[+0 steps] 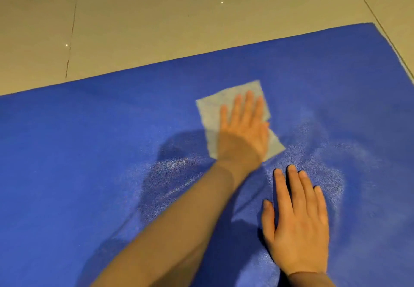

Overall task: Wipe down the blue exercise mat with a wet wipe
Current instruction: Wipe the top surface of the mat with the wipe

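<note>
Tiled floor (156,28) under mat (67,163), long axis left-right; left hand (243,129) flat, pressing wipe (210,111) near far edge; right hand (298,224) flat, empty, nearer the body.

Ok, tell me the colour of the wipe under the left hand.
White, seen in the head view: the wipe lies on the blue mat.

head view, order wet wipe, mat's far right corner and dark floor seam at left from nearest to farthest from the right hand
1. Wet wipe: just ahead and left of the right hand, pressed flat under the left hand.
2. Mat's far right corner: far ahead, slightly right.
3. Floor seam: off the mat, far left and ahead.
</note>
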